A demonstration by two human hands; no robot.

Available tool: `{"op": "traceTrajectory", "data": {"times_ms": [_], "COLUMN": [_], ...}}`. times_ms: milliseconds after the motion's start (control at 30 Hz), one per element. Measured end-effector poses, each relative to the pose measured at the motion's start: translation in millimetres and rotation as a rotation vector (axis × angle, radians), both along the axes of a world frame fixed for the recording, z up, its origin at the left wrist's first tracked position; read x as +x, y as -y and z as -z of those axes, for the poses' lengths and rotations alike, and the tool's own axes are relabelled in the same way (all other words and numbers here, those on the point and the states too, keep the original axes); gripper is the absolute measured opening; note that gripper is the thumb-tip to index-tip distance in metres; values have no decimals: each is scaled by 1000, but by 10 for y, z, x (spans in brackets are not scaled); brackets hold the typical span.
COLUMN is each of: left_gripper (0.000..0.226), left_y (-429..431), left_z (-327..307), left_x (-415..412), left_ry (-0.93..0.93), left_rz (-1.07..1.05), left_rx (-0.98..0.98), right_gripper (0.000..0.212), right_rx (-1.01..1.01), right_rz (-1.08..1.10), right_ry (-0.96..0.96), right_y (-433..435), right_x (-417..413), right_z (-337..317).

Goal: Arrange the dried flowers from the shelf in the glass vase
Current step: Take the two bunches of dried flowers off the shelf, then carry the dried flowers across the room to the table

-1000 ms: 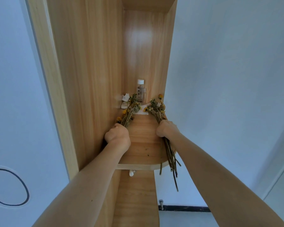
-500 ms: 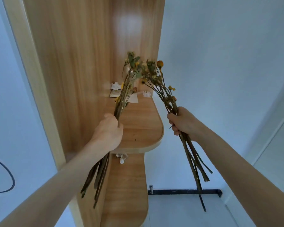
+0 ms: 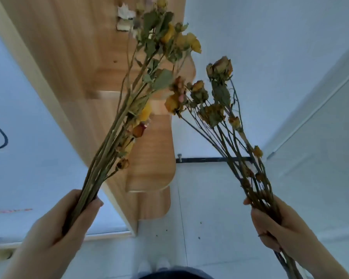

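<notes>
My left hand (image 3: pixel 63 222) grips the stems of one bunch of dried flowers (image 3: pixel 133 101), whose yellow heads and green leaves lean up and to the right. My right hand (image 3: pixel 276 224) grips a second bunch of dried flowers (image 3: pixel 220 109) by the lower stems; its yellow-brown heads lean up and to the left. Both bunches are held in the air in front of the wooden shelf unit (image 3: pixel 151 162), and their tops nearly meet. No glass vase is in view.
The wooden shelf unit has several rounded shelves stepping down toward the pale floor (image 3: pixel 210 238). White scraps (image 3: pixel 125 19) lie on the upper shelf. Pale walls stand on both sides, with a dark baseboard strip (image 3: pixel 206 159) at the right wall.
Both hands have lifted the bunches off the shelf and drawn them back and down toward me. The view has tilted down to the lower shelves and floor.
</notes>
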State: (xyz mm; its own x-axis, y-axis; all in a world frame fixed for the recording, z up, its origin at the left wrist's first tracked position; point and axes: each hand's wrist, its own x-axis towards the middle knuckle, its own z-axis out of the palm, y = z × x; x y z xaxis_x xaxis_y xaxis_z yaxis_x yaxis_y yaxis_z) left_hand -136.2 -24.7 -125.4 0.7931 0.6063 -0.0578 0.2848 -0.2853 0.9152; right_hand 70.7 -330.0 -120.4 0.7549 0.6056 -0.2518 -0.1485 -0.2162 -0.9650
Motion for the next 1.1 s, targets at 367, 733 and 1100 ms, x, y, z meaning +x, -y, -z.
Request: {"op": "traceTrajectory", "data": {"times_ms": [367,733,1100], "left_gripper": [16,16,16], "left_y": [222,272,181], "left_z": [1170,1955,2289], "left_x": [-335,-601,-709], "left_ry": [-257,-491,-639], "left_rz": [106,147,268], "left_rx": [-89,-150,-200], "right_gripper": [17,18,23], "right_rx": [-354,-405,-408], "right_rz": [-141,-58,109], "right_ry": [-349,-433,-555], "right_y": [380,394,461], "right_x": [-405,-770,-1309], "right_z": [1295,1799,2014]}}
